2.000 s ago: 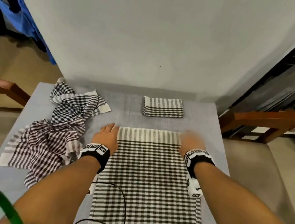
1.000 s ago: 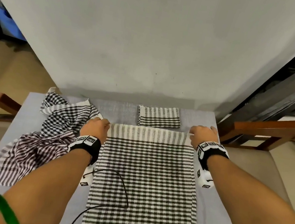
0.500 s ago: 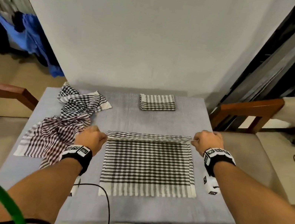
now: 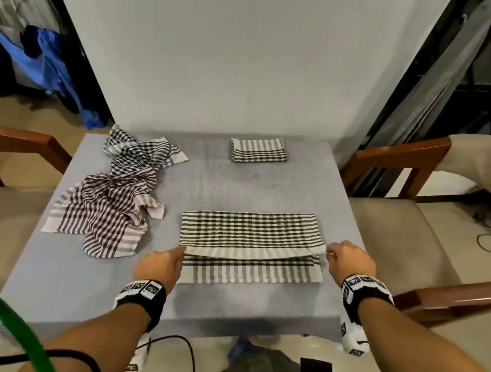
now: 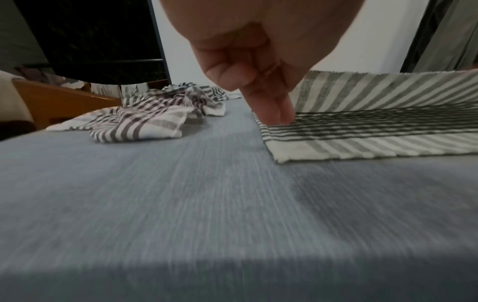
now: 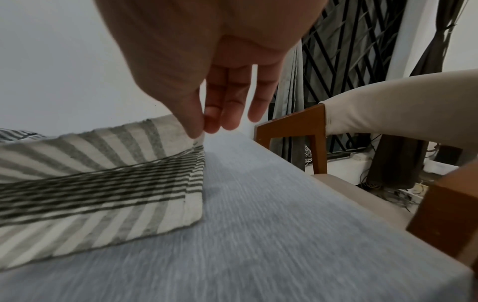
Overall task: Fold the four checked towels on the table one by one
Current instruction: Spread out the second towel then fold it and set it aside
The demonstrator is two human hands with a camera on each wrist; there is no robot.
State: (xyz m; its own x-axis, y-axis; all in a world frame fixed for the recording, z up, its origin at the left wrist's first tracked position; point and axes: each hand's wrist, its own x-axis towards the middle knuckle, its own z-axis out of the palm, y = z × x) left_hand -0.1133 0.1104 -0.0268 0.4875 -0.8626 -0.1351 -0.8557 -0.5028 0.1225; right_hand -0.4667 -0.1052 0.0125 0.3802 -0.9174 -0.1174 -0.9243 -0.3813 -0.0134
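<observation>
A black-and-white checked towel point(image 4: 249, 235) lies in the middle of the grey table point(image 4: 238, 184), its far half doubled over towards me. My left hand point(image 4: 182, 251) pinches the left corner of the striped top edge, my right hand point(image 4: 328, 254) the right corner. In the right wrist view thumb and forefinger point(image 6: 199, 130) hold that corner of the towel point(image 6: 103, 183) slightly lifted. In the left wrist view my left hand point(image 5: 282, 118) points its fingers down onto the towel point(image 5: 375, 130). A small folded towel point(image 4: 258, 150) sits at the back.
Two crumpled towels lie on the left: a black checked one point(image 4: 142, 152) and a maroon checked one point(image 4: 105, 217). Wooden chairs stand at the left point(image 4: 2, 138) and right point(image 4: 405, 157). A white wall backs the table. A black cable point(image 4: 186, 354) hangs below the near edge.
Both hands gripped the towel's far corners, lifted them and drew the far edge back towards me over the near half. The other towels have not moved.
</observation>
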